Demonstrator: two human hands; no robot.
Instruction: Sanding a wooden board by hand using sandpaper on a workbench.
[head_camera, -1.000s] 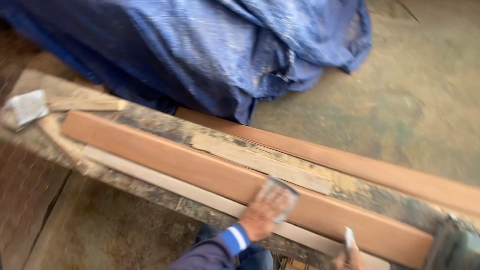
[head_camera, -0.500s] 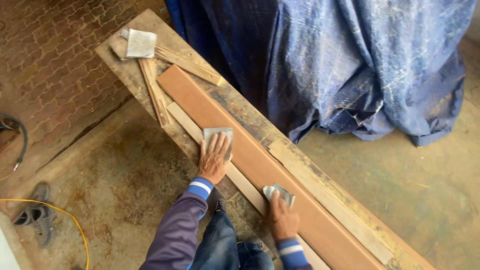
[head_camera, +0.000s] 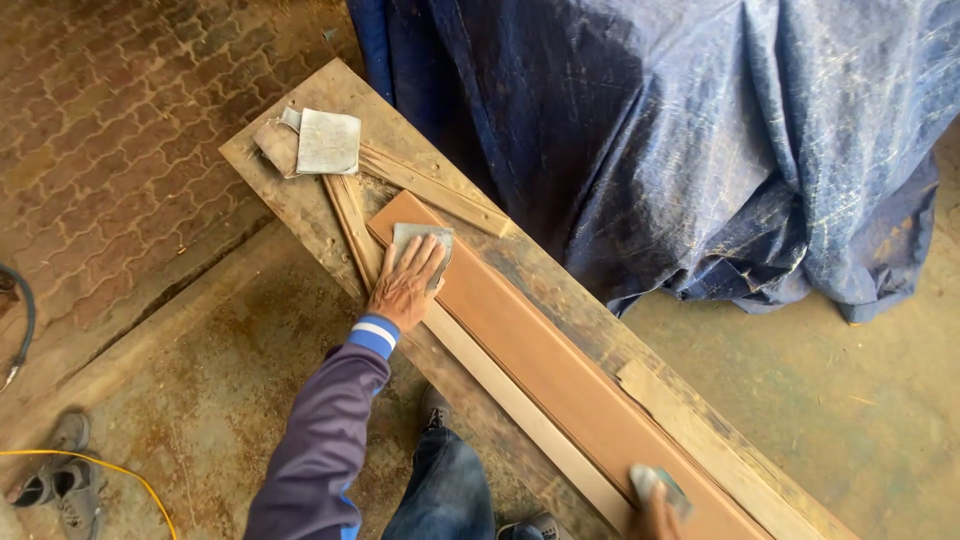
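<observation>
Pressed flat with fingers spread, the left hand (head_camera: 405, 283) pins a grey sheet of sandpaper (head_camera: 420, 240) against the far-left end of a long reddish-brown board (head_camera: 545, 370). That board runs diagonally from far left to near right along a worn, paint-stained workbench plank (head_camera: 290, 190). At the plank's far-left end lie two more loose sandpaper sheets (head_camera: 325, 140), one grey on top of a browner one, with thin wood offcuts (head_camera: 435, 190) just beside them. A pale narrow strip (head_camera: 520, 410) lies along the near edge of the board, touching it.

Farther right, at the near edge of the view, the right hand (head_camera: 655, 515) shows only in part; it is closed on a second folded piece of sandpaper (head_camera: 660, 485) held at the board's near edge. Beyond the plank a big blue tarpaulin (head_camera: 680, 140) is draped over a bulky heap. On the floor at the near left lie a grey shoe (head_camera: 60, 480) and a yellow cable (head_camera: 110, 468).
</observation>
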